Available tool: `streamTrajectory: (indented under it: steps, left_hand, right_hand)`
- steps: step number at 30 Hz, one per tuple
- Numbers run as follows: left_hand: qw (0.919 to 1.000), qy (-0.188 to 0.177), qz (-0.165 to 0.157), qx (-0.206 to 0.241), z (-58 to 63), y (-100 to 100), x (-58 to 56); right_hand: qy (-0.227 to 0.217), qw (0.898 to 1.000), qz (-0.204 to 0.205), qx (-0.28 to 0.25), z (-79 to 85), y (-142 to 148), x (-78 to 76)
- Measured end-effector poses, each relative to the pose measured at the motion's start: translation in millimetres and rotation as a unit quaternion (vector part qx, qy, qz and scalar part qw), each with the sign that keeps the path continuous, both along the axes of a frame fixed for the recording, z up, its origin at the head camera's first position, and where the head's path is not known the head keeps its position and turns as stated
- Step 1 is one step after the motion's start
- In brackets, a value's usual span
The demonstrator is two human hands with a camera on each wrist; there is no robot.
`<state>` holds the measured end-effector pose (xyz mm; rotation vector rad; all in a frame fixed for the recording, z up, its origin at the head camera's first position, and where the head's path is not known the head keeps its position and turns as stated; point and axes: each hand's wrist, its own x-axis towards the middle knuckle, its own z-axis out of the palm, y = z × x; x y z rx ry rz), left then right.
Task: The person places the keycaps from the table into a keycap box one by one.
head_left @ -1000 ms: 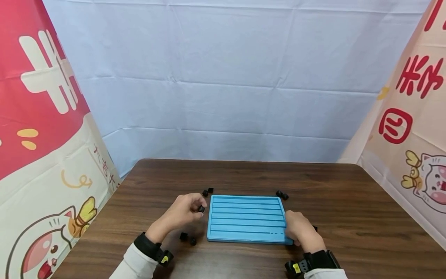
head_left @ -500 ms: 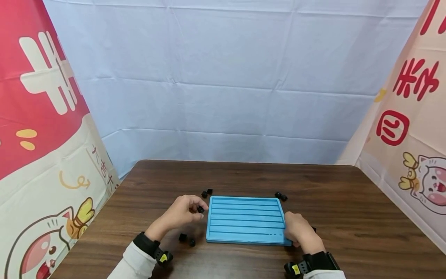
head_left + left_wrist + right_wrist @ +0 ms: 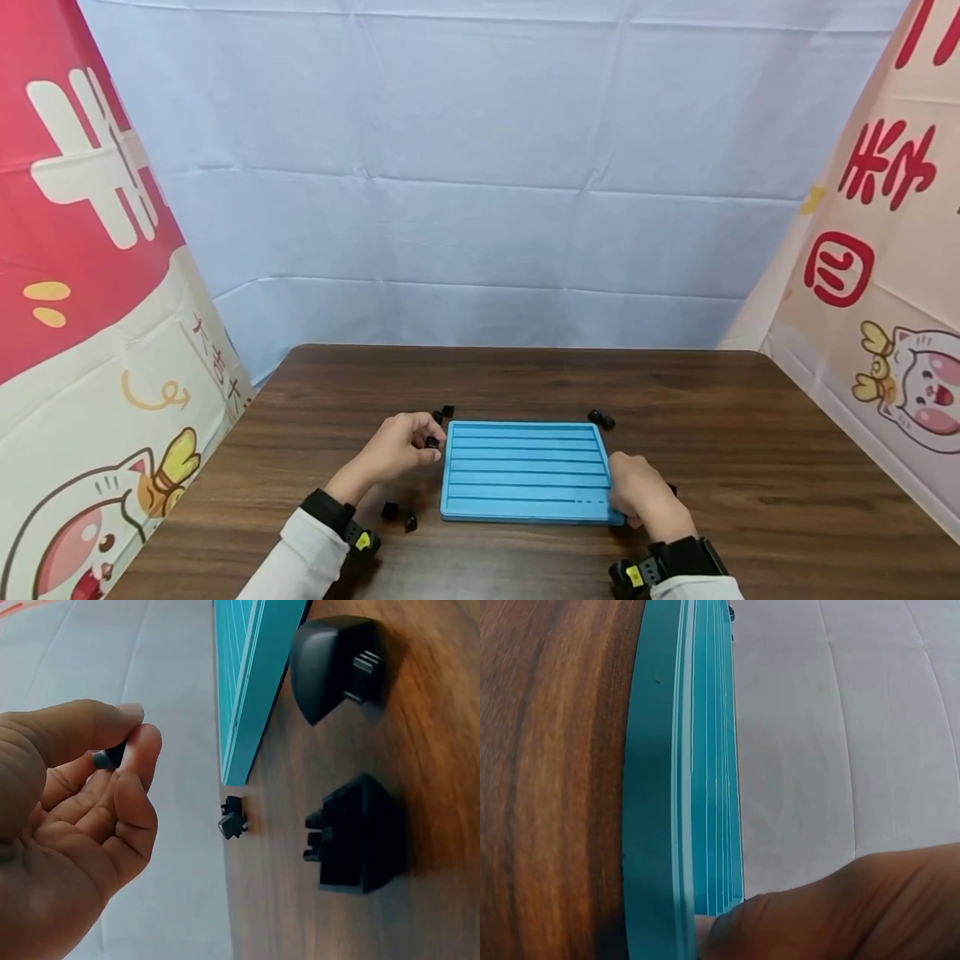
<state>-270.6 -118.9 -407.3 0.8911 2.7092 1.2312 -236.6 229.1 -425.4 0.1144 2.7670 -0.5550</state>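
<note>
My left hand (image 3: pixel 393 450) pinches a small black keycap (image 3: pixel 432 442) between thumb and fingers, just off the left edge of a ridged light-blue tray (image 3: pixel 525 472). In the left wrist view most of that keycap (image 3: pixel 112 756) is covered by the fingertips. At the tray's near right corner my right hand (image 3: pixel 647 493) grips the edge. The right wrist view shows its thumb (image 3: pixel 780 922) over the rim, the other fingers being hidden. Two loose keycaps lie near my left wrist, one showing its hollow underside and prongs (image 3: pixel 319 836), the other on its side (image 3: pixel 334 664).
Behind the tray's far left corner sits a pair of black keycaps (image 3: pixel 447 412), and another pair (image 3: pixel 602 420) lies past its far right corner. A dark piece (image 3: pixel 672 490) peeks out beyond my right hand. The brown wooden table (image 3: pixel 750 467) ends at a hanging pale cloth (image 3: pixel 480 208).
The left hand has risen slightly and its fingers have shifted around the keycap. The right hand keeps its place on the tray edge. The head view has swung a little.
</note>
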Motion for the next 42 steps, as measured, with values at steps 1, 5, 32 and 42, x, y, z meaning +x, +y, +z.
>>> streamTrajectory:
  steps: [1,5,32,42]
  left_hand:
    - [1.0000,-0.002,0.003,0.000,-0.6,0.5,-0.7]
    - [0.9999,0.005,0.007,0.009,-3.0,1.8,-3.1]
    - [0.9997,-0.013,-0.022,0.006,-7.3,4.3,-8.4]
    - [0.9996,-0.013,-0.017,0.020,-12.0,4.9,-14.2]
  right_hand:
    - [0.001,1.000,0.000,0.001,-0.3,0.2,-0.1]
    - [0.016,1.000,-0.002,-0.002,4.6,-1.9,4.5]
    - [0.027,1.000,-0.004,-0.015,18.6,-6.6,17.6]
    - [0.022,1.000,0.000,-0.017,23.6,-7.2,19.3]
